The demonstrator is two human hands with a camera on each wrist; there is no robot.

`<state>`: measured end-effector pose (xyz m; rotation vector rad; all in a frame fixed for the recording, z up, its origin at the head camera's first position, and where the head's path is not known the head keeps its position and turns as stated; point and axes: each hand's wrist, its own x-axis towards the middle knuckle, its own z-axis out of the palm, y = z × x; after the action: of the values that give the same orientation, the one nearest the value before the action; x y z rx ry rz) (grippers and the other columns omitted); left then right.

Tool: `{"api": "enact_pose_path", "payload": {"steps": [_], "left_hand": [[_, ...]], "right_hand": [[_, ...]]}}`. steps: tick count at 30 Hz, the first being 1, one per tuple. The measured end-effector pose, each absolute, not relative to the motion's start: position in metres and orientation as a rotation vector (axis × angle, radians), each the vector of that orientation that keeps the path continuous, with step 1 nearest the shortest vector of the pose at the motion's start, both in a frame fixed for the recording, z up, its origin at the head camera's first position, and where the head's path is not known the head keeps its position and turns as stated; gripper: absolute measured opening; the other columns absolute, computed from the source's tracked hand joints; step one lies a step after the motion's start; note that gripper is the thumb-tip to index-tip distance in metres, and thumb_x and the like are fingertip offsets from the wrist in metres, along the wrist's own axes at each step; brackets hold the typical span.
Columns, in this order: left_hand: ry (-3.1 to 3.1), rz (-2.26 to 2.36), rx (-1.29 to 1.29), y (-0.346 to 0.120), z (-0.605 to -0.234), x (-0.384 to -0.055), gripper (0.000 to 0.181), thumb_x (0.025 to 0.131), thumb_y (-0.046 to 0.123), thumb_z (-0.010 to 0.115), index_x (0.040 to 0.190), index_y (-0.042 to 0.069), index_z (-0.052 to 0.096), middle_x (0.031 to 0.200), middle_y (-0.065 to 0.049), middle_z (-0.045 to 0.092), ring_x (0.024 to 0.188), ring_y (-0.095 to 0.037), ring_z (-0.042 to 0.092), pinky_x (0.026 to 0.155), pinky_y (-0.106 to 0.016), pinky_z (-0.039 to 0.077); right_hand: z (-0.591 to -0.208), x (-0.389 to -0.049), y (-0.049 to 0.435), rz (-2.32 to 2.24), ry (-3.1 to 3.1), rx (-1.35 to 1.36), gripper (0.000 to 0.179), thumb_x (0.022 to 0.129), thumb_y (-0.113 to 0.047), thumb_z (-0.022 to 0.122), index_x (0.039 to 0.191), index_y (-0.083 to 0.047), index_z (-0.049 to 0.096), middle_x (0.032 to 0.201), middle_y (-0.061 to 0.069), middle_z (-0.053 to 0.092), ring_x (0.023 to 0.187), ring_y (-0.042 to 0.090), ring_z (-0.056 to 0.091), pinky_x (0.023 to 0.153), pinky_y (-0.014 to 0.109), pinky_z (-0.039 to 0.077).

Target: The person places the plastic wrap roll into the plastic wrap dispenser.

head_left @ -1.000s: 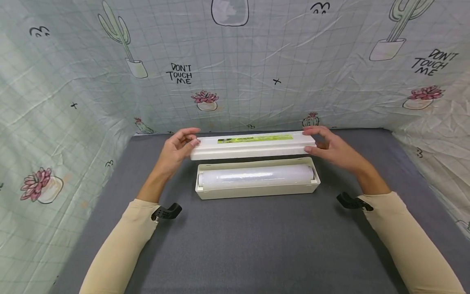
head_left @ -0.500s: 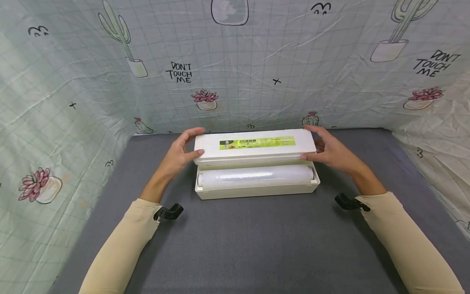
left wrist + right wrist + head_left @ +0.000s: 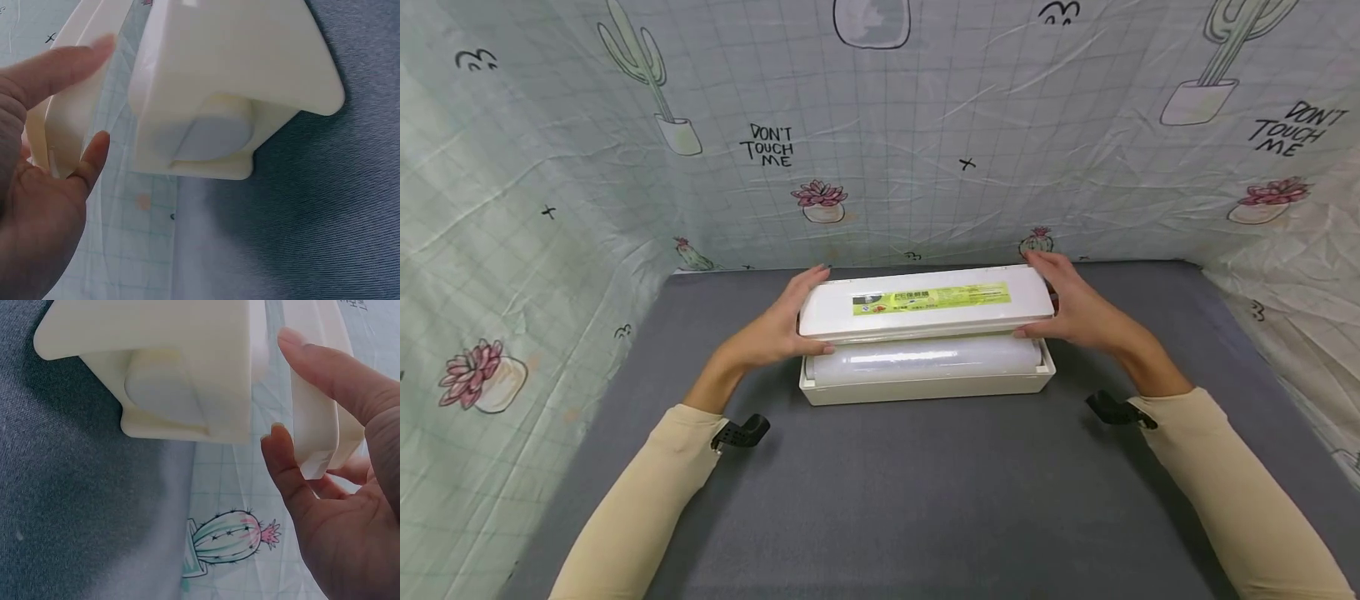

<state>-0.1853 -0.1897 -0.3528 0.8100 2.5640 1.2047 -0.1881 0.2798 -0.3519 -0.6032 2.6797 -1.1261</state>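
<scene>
Both hands hold a long white box lid (image 3: 827, 321) with a yellow-green label (image 3: 932, 298). My left hand (image 3: 775, 327) grips its left end, thumb along the near edge and fingers at the far side. At the opposite end, my right hand (image 3: 1078, 307) grips it the same way. Below lies the open cream cling film box (image 3: 925, 389), holding a shiny white roll of cling film (image 3: 925, 360). The lid overlaps the box's rear part in the head view. Both wrist views show a gap between the lid (image 3: 72, 119) and the box (image 3: 187, 331).
A dark grey cloth (image 3: 910, 492) covers the table under the box. Behind and at the sides hangs a pale curtain (image 3: 895, 125) printed with cacti and writing. Black wrist straps (image 3: 741, 432) stick out from both cream sleeves.
The lid has come from behind the box toward me and now hangs over its rear part, label tipped more into view. My left hand has shifted right and taken a wider grip.
</scene>
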Motion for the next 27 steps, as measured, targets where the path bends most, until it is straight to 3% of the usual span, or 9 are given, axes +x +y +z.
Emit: {"api": "enact_pose_path", "payload": {"steps": [6,11,13,19,27], "left_hand": [[2.643,1.158,0.789,-0.191,-0.353,-0.183,0.109,0.076,0.021,0.09,0.162,0.019,0.023,0.158,-0.012,0.028,0.138,-0.03,0.035,0.113,-0.057,0.031],[2.655,1.147,0.834,-0.193,-0.354,-0.181,0.109,0.073,0.022,0.092,0.161,0.018,0.028,0.148,-0.011,0.037,0.13,-0.028,0.042,0.11,-0.054,0.034],[2.659,1.142,0.859,-0.193,-0.355,-0.18,0.109,0.072,0.023,0.092,0.16,0.019,0.029,0.146,-0.011,0.038,0.128,-0.027,0.043,0.109,-0.053,0.036],[2.657,1.111,0.894,-0.195,-0.357,-0.172,0.11,0.073,0.028,0.091,0.161,0.022,0.027,0.146,-0.01,0.039,0.128,-0.026,0.043,0.107,-0.052,0.037],[2.65,1.108,0.932,-0.195,-0.362,-0.162,0.109,0.075,0.031,0.09,0.162,0.018,0.025,0.149,-0.011,0.037,0.13,-0.026,0.04,0.107,-0.054,0.037]], "right_hand": [[-0.35,-0.185,0.281,-1.146,2.614,-0.618,0.109,0.085,-0.022,0.085,0.164,-0.014,0.011,0.158,0.018,0.02,0.126,0.037,0.045,0.097,0.055,0.047],[-0.348,-0.181,0.281,-1.124,2.63,-0.626,0.104,0.082,-0.022,0.087,0.162,-0.013,0.021,0.153,0.016,0.03,0.119,0.032,0.05,0.091,0.038,0.052],[-0.348,-0.179,0.282,-1.105,2.64,-0.639,0.103,0.08,-0.023,0.089,0.161,-0.011,0.026,0.15,0.016,0.034,0.118,0.031,0.051,0.09,0.036,0.053],[-0.351,-0.172,0.285,-1.017,2.675,-0.673,0.103,0.078,-0.031,0.09,0.158,-0.008,0.031,0.147,0.013,0.038,0.125,0.029,0.048,0.099,0.052,0.046],[-0.352,-0.164,0.286,-0.962,2.703,-0.685,0.104,0.075,-0.036,0.092,0.157,-0.009,0.033,0.146,0.011,0.039,0.126,0.03,0.046,0.101,0.055,0.041]]}}
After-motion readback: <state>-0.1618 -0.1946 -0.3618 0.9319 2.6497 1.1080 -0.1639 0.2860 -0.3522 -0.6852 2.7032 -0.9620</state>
